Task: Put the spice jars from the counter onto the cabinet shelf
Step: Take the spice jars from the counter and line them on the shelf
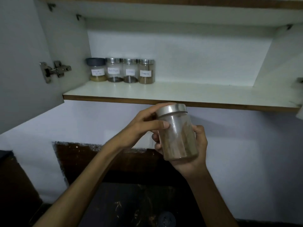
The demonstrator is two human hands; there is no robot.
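Just below the front edge of the cabinet shelf (164, 94), there's a clear spice jar (177, 136) with a metal lid and brownish powder inside, held up in the air with both hands. The right hand (195, 148) has it from underneath and behind, fingers curled round the lower body of the jar, so that one's properly gripping it. The left hand (141, 126) comes in from the side, thumb laid across the glass just under the lid and fingers wrapped round the far side of the lid area, pinching it rather than hanging loose. The jar's tilted a bit, top leaning left.

Up on the shelf, back left corner, four labelled jars (122, 70) stand in a row touching each other: one with a dark lid at the far left, then three with shiny metal lids. The labels are too blurry to read. The cabinet door (21, 63) is swung open on the left, hinge (55, 71) showing.
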